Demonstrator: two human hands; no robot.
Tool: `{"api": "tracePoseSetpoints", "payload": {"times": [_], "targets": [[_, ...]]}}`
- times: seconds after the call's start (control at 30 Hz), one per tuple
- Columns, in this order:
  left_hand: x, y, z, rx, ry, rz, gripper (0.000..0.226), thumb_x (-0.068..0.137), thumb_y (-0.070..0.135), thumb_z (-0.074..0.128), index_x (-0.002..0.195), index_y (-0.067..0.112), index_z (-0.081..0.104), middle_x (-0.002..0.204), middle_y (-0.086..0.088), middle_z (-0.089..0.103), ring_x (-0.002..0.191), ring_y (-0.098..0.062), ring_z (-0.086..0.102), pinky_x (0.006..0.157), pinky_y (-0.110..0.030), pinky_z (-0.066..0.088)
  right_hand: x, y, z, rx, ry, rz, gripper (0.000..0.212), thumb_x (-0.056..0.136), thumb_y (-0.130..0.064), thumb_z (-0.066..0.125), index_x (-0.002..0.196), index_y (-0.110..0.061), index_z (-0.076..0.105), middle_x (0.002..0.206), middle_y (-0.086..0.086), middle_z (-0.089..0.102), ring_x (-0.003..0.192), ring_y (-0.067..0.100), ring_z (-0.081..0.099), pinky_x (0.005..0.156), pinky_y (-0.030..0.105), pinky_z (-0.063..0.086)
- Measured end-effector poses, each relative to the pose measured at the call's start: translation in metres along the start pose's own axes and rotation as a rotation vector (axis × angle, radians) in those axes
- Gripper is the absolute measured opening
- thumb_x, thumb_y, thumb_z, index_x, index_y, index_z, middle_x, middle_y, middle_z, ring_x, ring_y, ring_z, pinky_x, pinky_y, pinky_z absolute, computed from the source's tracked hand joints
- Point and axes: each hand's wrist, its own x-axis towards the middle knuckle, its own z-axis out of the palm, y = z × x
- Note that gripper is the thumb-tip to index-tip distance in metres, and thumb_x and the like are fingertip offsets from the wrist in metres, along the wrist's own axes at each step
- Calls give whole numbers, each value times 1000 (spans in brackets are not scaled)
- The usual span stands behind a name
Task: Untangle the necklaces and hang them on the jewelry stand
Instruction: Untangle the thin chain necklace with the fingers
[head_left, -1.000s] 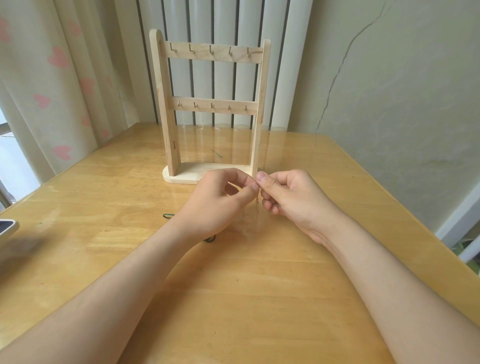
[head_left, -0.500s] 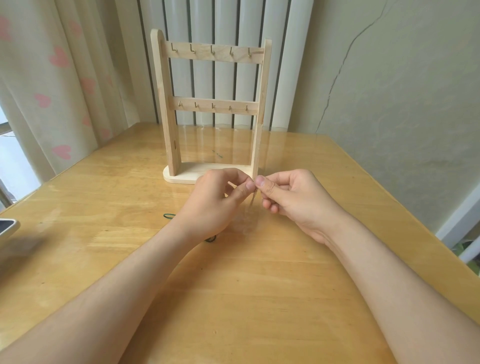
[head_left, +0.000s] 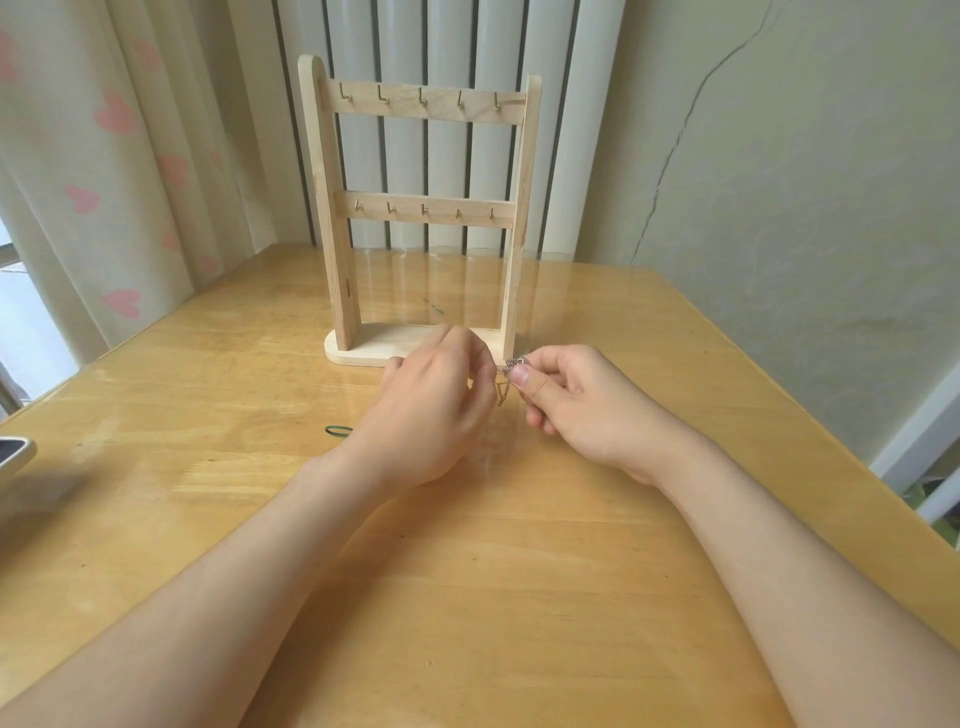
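A wooden jewelry stand (head_left: 332, 218) with two rails of small hooks, all bare, stands at the back of the table. Just in front of its base, my right hand (head_left: 576, 405) pinches the end of a thin gold chain necklace (head_left: 503, 387) between thumb and forefinger. My left hand (head_left: 431, 405) is curled close beside it, fingertips on the same chain; most of the chain is hidden behind that hand. A dark green cord (head_left: 338, 430) peeks out on the table left of my left wrist.
The wooden table (head_left: 208, 395) has a glossy top. A phone-like device (head_left: 13, 452) lies at its left edge. Curtains with pink hearts hang at the left, a radiator stands behind the stand, and a cracked wall runs along the right.
My hands have drawn slightly apart. The right hand's pinch has turned so the chain's clasp end now shows above its thumb.
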Motion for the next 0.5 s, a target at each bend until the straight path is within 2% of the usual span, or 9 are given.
{"api": "tracePoseSetpoints", "payload": {"times": [0.1, 0.2, 0.23, 0.33, 0.5], "targets": [[-2, 3, 0, 186, -61, 17, 36, 94, 49, 26, 93, 20, 48, 86, 8, 52, 76, -20, 49, 83, -43, 40, -1, -1, 3, -5, -18, -24, 28, 110, -37, 54, 103, -15, 71, 74, 1, 66, 60, 1, 58, 72, 36, 51], [-1, 5, -5, 288, -111, 52, 34, 90, 45, 20, 87, 21, 43, 77, 9, 44, 65, -12, 41, 80, -39, 32, -1, -3, 6, 0, -32, -31, 33, 110, -35, 52, 96, -10, 68, 70, 0, 63, 62, 7, 57, 71, 43, 50], [-1, 5, -5, 296, -109, 70, 30, 92, 42, 22, 84, 21, 42, 74, 9, 42, 62, -9, 40, 79, -39, 31, -1, -3, 7, 5, -34, -27, 37, 110, -35, 50, 95, -6, 66, 69, -2, 63, 65, 11, 58, 71, 47, 51], [1, 1, -3, 316, -24, 124, 28, 99, 32, 36, 77, 19, 45, 68, 9, 44, 58, -17, 39, 76, -40, 37, 1, -3, 6, 23, -25, -27, 44, 109, -41, 47, 93, -3, 61, 65, -10, 61, 71, 21, 59, 75, 58, 54], [3, -7, 0, 271, 73, 160, 22, 100, 30, 60, 84, 17, 69, 82, 8, 63, 65, -21, 58, 75, -38, 40, -1, -1, 3, 51, 4, -14, 34, 112, -36, 46, 90, -16, 64, 65, -11, 61, 71, 20, 60, 73, 48, 51]]}}
